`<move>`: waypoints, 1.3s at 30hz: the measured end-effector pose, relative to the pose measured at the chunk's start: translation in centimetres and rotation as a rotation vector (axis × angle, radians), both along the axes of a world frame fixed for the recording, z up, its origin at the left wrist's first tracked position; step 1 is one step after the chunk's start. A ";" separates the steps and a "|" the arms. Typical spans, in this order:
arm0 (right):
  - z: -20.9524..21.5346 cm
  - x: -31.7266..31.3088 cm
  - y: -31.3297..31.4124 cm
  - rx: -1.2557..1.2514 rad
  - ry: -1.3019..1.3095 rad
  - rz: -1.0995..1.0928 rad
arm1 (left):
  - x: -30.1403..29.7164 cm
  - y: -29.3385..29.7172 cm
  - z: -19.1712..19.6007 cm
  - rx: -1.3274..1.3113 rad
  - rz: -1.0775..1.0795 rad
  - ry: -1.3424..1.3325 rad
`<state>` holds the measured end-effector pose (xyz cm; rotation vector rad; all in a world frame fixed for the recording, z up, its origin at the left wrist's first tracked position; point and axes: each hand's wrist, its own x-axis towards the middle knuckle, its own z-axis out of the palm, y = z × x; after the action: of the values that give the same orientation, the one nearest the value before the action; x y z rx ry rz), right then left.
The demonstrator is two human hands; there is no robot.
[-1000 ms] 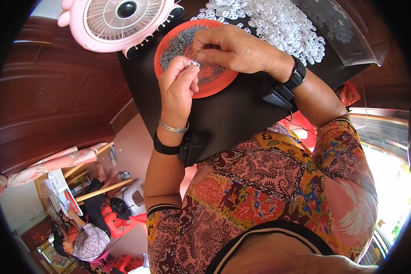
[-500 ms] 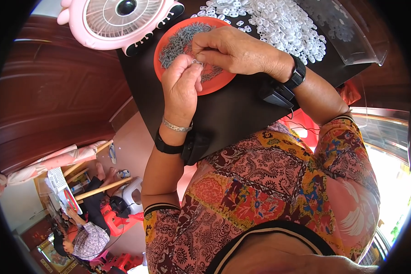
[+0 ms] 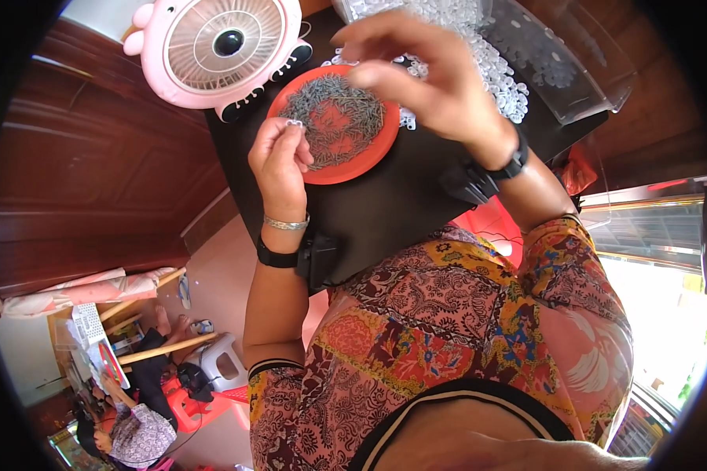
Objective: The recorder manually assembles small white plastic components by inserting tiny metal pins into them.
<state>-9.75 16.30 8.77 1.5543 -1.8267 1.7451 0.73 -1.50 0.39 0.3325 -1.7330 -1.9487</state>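
Note:
My left hand (image 3: 279, 166) pinches a small white plastic piece with holes (image 3: 294, 123) between thumb and fingertips, at the left rim of a round orange-red plate (image 3: 373, 166). Many small grey screws (image 3: 322, 96) lie in a ring on that plate, with its orange middle showing through. Over the plate's far right edge hovers my right hand (image 3: 440, 90), blurred by motion. Its thumb and fingers are spread apart, and nothing shows between them. Beyond it spreads a heap of small white oval plastic pieces (image 3: 504, 78), partly hidden by the hand.
A pink animal-shaped fan (image 3: 155, 59) stands at the far left of the black table (image 3: 385, 208). To the far right, a clear plastic bin (image 3: 585, 98) lies beside the heap. Another person (image 3: 143, 430) sits at the lower left, near a grey-white stool (image 3: 229, 361).
My hands have parted. The right one has lifted off the pinched piece, opened and moved up and right; the left keeps its hold. The whole view has shifted slightly.

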 end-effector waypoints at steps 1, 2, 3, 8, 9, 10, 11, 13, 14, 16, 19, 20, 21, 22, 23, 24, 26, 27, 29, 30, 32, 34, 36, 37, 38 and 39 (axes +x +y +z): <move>1.6 0.9 1.1 -0.130 0.068 0.009 | -0.1 -0.1 0.0 0.014 0.006 0.009; 2.8 1.0 2.4 -0.213 0.220 0.000 | -0.3 -0.3 0.0 0.040 0.013 0.004; 2.3 0.6 2.5 -0.199 0.223 0.006 | -0.4 -0.4 -0.3 0.066 0.018 -0.003; 3.8 1.2 2.7 -0.178 0.240 -0.002 | -0.9 -1.7 0.5 0.039 -0.017 0.051; 4.6 1.0 2.4 -0.182 0.258 0.004 | -0.5 -2.2 0.7 0.019 0.001 0.013; 5.4 0.3 2.1 -0.184 0.292 0.015 | -0.5 -2.4 0.8 0.004 0.022 -0.009; 6.8 -0.4 2.4 -0.182 0.346 0.007 | -1.2 -1.7 0.9 0.014 0.009 -0.013; 9.5 -2.4 2.6 -0.207 0.463 0.026 | -1.5 -0.8 1.2 -0.004 0.022 -0.002; 11.6 -3.3 2.3 -0.243 0.539 0.006 | -1.4 -1.7 1.7 -0.049 0.006 0.021; 16.1 -5.0 1.9 -0.333 0.693 -0.036 | -1.2 -0.9 1.4 -0.024 0.015 -0.033; 24.3 -5.3 3.2 -0.510 0.898 -0.106 | -0.4 0.0 0.4 0.019 0.028 -0.012; 26.7 -4.4 3.8 -0.563 0.947 -0.133 | 0.0 0.8 0.4 0.097 0.072 -0.043; 28.8 -3.2 4.5 -0.606 0.987 -0.156 | 0.5 0.8 0.2 -0.031 0.051 -0.034; 30.6 -1.6 5.1 -0.636 1.024 -0.170 | 0.7 1.0 -0.5 0.006 0.080 -0.044; 32.0 0.4 5.5 -0.653 1.061 -0.180 | 0.7 -0.2 -2.7 0.030 -0.021 0.027; 32.9 2.0 5.8 -0.657 1.091 -0.179 | 0.2 -0.7 -2.2 0.028 -0.027 0.063; 33.7 2.3 6.0 -0.631 1.181 -0.137 | -2.4 -1.6 2.4 0.303 -0.359 0.507; 33.3 1.6 6.1 -0.586 1.205 -0.105 | -4.1 -1.8 5.0 0.463 -0.517 0.720; 30.9 -0.4 5.1 -0.470 1.149 -0.053 | -5.2 -2.1 7.9 0.810 -0.765 1.083; 28.4 0.3 4.8 -0.386 1.043 -0.049 | -0.6 -1.3 1.8 0.453 -0.338 0.533; 26.5 -1.2 3.4 -0.286 0.960 -0.015 | 1.1 -1.0 -1.7 0.046 0.031 0.003; 24.1 -3.4 2.0 -0.207 0.875 0.010 | 0.6 -1.6 0.3 0.043 0.019 -0.017; 21.0 -4.8 1.6 -0.150 0.774 0.020 | -0.9 -1.6 0.7 0.060 -0.017 -0.038; 19.0 -4.3 1.2 -0.134 0.708 0.040 | -0.8 -1.7 0.8 0.072 0.000 -0.050; 17.8 -3.7 1.3 -0.121 0.654 0.048 | -0.8 -1.8 0.5 0.082 -0.005 -0.040; 16.6 -2.9 1.5 -0.112 0.601 0.052 | -0.4 -1.7 0.1 0.087 -0.011 -0.029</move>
<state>-12.63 17.81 25.38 1.8294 -1.3764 1.1812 0.29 -3.22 0.49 0.3846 -1.6739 -2.0405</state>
